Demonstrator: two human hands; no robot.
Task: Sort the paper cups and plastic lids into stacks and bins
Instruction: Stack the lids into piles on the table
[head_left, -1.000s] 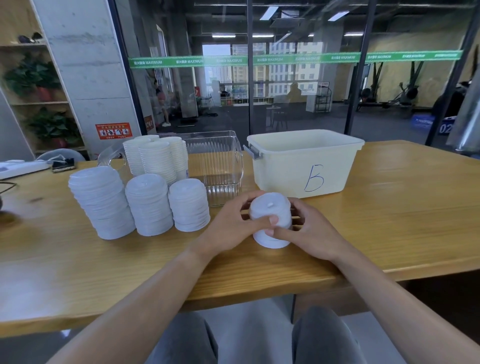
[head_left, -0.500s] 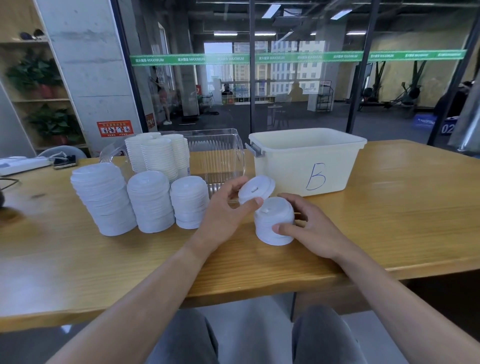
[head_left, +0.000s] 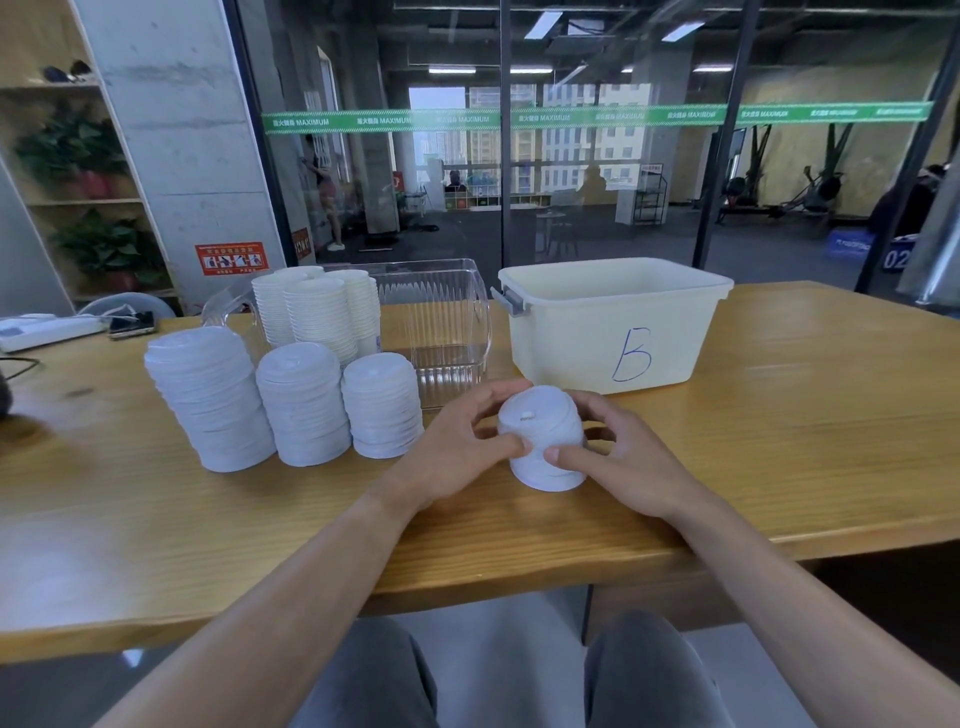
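A short stack of white plastic lids (head_left: 543, 439) stands on the wooden desk (head_left: 779, 415), just in front of the cream bin marked "B" (head_left: 613, 317). The left hand (head_left: 457, 447) and right hand (head_left: 618, 457) grip it from opposite sides, fingers (head_left: 506, 444) curled against its wall, thumbs on the near face. To the left stand three taller lid stacks (head_left: 301, 402); behind them, paper cup stacks (head_left: 319, 312) sit in a clear bin (head_left: 441, 312).
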